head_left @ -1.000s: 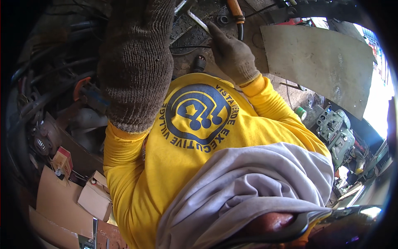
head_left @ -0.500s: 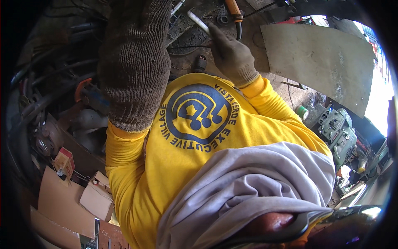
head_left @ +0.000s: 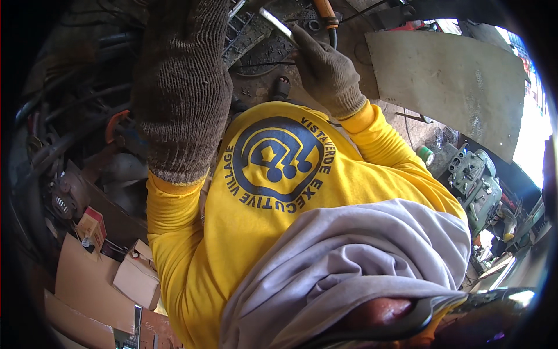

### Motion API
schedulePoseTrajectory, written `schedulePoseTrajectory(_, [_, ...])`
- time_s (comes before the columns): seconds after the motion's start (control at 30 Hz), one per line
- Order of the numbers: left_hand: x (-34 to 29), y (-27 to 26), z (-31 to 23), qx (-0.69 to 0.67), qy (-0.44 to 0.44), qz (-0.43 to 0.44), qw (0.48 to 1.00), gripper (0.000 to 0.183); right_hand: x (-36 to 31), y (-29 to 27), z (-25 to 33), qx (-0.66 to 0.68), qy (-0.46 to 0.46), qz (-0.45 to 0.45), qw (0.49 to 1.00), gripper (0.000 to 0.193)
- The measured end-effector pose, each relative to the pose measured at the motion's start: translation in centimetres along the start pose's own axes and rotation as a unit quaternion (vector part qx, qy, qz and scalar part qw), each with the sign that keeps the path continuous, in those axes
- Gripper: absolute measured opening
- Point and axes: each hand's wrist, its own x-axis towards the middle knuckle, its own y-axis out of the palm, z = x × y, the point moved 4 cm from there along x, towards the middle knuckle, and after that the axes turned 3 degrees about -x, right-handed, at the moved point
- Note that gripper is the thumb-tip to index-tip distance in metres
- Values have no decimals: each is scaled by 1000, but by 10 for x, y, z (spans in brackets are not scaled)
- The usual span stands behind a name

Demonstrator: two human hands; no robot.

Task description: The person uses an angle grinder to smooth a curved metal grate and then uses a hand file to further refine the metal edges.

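Note:
A brown knitted work glove covers my left hand [head_left: 183,87], large and close at the upper left. Its fingers run out of the picture's top edge, so I cannot see whether they hold anything. My right hand [head_left: 326,74], in a similar glove, is closed on a thin, pale metal bar [head_left: 275,23] that points up and to the left. Between the hands lie dark metal pieces with a ladder-like frame [head_left: 238,26]. An orange-handled tool [head_left: 326,13] with a dark cable lies just above my right hand.
A large flat metal sheet [head_left: 447,87] stands at the right, above a green-grey machine [head_left: 474,180] and a small green-and-white roll [head_left: 426,155]. Cardboard [head_left: 87,279] and boxes [head_left: 137,273] fill the lower left. A sandalled foot [head_left: 281,87] shows below the metal pieces.
My left hand has shifted slightly left, uncovering more of the ladder-like frame. My right hand has tilted a little, and the bar's tip has moved slightly up and left.

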Motion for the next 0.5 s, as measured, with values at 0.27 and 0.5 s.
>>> schedulePoseTrajectory(0.27, [3, 3, 2, -3, 5, -1, 1000, 51, 1, 0, 4, -80, 68, 84, 991, 45])
schedulePoseTrajectory(0.5, [2, 1, 1, 2, 2, 4, 1000, 50, 2, 2, 2, -79, 70, 103, 989, 46])
